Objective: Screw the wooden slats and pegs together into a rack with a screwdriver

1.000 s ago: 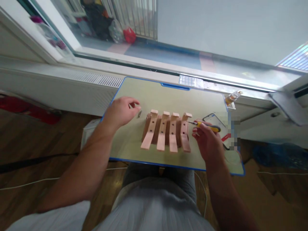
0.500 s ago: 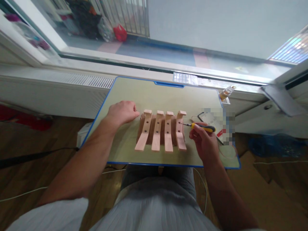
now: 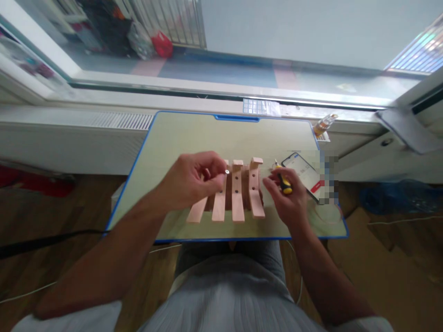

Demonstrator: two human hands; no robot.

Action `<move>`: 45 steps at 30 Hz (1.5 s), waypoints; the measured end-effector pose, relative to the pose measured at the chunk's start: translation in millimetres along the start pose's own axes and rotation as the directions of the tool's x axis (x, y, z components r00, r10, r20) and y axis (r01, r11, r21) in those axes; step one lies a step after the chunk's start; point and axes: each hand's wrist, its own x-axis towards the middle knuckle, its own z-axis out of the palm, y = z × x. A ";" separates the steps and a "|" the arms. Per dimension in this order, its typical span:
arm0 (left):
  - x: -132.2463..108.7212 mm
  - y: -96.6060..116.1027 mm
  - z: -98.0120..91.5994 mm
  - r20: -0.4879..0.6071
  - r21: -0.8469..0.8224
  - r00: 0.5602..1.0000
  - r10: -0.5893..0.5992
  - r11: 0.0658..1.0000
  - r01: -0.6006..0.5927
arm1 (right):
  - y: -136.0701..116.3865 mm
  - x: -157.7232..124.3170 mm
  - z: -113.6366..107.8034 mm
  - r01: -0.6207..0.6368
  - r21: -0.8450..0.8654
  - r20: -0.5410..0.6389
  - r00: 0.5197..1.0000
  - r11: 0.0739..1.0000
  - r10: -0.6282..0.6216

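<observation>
My left hand [image 3: 199, 180] pinches a small silver screw [image 3: 227, 172] between thumb and forefinger, its round head showing. It hangs over the left part of a wooden hook rack, hiding some of it. The rack has a brown back board [image 3: 245, 184] with several pale wooden strips [image 3: 238, 198] across it, each bent up at the far end and dotted with dark holes. Right of the rack, my right hand [image 3: 289, 193] is closed round a screwdriver [image 3: 285, 184] with a yellow and black handle, its tip pointing away from me.
The pale folding table [image 3: 187, 133] has a blue rim. A phone [image 3: 301, 170], partly blurred out, lies at its right side beside a thin cord loop. Beyond stand a window sill, a radiator [image 3: 121, 121] and a small bottle [image 3: 325, 123] at the far right corner.
My left hand has moved right, over the rack, and the screw now shows in its fingers. My right hand has turned the screwdriver away from the rightmost strip, where its tip was.
</observation>
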 end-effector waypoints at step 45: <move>7.0 1.3 29.9 0.162 -0.041 0.986 0.045 0.998 -0.039 | -3.1 2.1 0.5 0.100 -0.113 0.190 0.979 0.989 -0.078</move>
